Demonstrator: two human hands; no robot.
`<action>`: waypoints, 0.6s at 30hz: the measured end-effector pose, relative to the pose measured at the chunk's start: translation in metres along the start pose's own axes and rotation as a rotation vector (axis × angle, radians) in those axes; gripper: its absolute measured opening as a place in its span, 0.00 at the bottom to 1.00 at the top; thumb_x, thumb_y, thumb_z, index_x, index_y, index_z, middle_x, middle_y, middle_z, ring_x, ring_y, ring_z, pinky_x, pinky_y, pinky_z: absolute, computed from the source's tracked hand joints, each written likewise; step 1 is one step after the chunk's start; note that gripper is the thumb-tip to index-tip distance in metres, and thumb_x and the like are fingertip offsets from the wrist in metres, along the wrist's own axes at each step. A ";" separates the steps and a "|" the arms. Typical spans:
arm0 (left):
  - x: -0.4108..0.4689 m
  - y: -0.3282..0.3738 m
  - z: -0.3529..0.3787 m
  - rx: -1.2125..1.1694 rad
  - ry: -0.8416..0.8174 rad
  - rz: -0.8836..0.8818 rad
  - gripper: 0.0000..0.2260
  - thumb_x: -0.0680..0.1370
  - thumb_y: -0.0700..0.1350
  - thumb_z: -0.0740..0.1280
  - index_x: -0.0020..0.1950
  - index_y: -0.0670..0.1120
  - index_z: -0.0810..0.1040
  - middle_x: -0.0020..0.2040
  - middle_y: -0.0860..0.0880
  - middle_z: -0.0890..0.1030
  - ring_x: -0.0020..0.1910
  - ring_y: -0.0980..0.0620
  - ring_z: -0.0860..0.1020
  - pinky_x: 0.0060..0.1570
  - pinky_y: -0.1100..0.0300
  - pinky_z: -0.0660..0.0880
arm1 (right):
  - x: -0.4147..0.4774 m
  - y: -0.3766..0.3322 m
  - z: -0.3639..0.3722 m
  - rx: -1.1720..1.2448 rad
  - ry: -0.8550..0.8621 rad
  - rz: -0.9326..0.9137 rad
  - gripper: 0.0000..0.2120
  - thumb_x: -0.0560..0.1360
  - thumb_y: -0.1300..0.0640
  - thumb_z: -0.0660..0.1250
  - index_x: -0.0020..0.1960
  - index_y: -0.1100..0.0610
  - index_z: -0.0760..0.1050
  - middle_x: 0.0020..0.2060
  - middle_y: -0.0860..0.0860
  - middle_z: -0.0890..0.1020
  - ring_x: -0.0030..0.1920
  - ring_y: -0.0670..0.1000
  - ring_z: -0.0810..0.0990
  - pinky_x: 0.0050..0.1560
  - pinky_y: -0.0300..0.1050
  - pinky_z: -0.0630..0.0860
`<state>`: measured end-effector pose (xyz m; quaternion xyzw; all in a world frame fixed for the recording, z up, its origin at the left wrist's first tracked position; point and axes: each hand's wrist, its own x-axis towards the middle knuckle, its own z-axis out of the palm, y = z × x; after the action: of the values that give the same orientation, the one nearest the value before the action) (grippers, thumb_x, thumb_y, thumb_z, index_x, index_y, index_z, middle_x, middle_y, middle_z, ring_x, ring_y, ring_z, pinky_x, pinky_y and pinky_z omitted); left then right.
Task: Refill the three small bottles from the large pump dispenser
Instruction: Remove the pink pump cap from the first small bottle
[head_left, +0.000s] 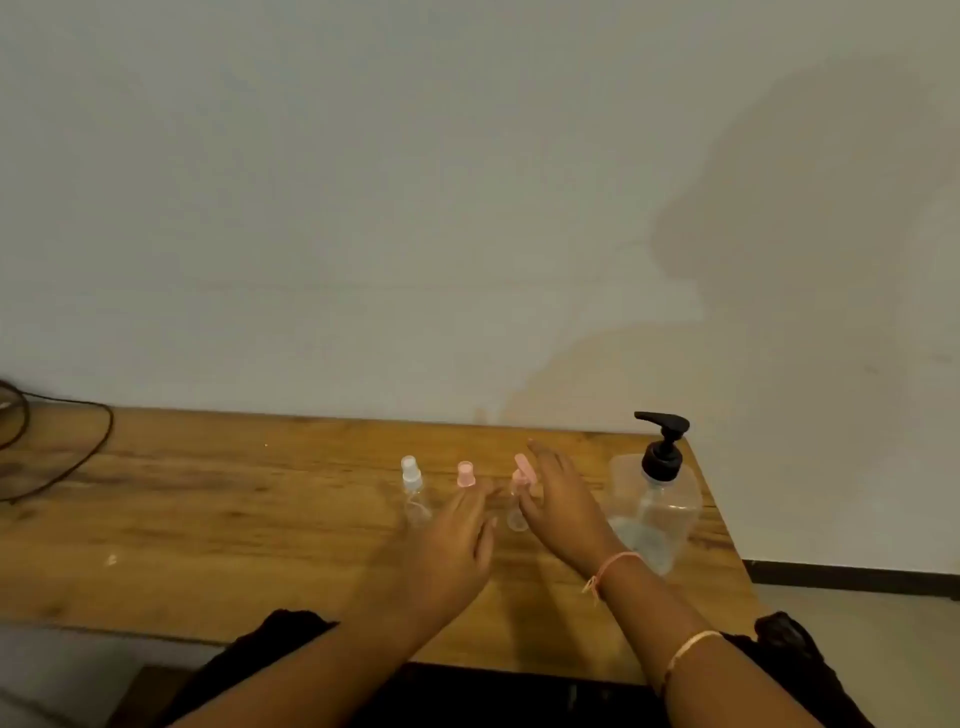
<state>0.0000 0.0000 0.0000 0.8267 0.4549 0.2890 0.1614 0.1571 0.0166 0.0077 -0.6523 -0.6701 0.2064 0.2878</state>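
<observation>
Three small clear bottles stand in a row on the wooden table (208, 519): one with a clear cap (414, 488) at the left, one with a pink cap (466, 475) in the middle, one with a pink cap (519, 486) at the right. The large clear pump dispenser (655, 499) with a black pump head stands at the table's right end. My left hand (457, 540) hovers with straight fingers in front of the middle bottle, hiding its body. My right hand (558, 499) reaches with straight fingers just right of the right bottle; whether it touches is unclear.
A dark cable (78, 452) loops over the table's far left. A plain wall rises right behind the table. The table's right edge lies just past the dispenser, with floor beyond it.
</observation>
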 end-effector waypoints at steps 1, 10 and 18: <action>0.002 -0.002 0.006 -0.048 -0.012 -0.025 0.16 0.79 0.43 0.60 0.67 0.51 0.69 0.61 0.55 0.76 0.54 0.60 0.76 0.51 0.71 0.71 | 0.005 0.002 0.003 0.000 0.001 -0.006 0.25 0.79 0.57 0.58 0.74 0.55 0.56 0.68 0.53 0.66 0.65 0.51 0.69 0.60 0.37 0.66; 0.007 -0.018 0.045 -0.309 -0.034 -0.160 0.24 0.78 0.39 0.63 0.71 0.56 0.63 0.63 0.59 0.71 0.62 0.64 0.71 0.60 0.68 0.70 | 0.029 0.008 0.020 -0.082 0.012 0.007 0.22 0.77 0.59 0.60 0.71 0.55 0.63 0.65 0.53 0.70 0.60 0.52 0.73 0.57 0.41 0.68; 0.045 -0.009 0.064 -0.368 -0.237 -0.376 0.27 0.73 0.39 0.68 0.69 0.50 0.62 0.55 0.50 0.78 0.50 0.52 0.79 0.47 0.55 0.78 | 0.023 0.005 0.021 -0.182 0.069 0.035 0.17 0.78 0.60 0.60 0.66 0.55 0.67 0.56 0.55 0.78 0.55 0.55 0.77 0.51 0.47 0.74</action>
<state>0.0524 0.0425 -0.0401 0.7125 0.5181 0.2331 0.4118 0.1475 0.0417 -0.0083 -0.6941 -0.6643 0.1270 0.2465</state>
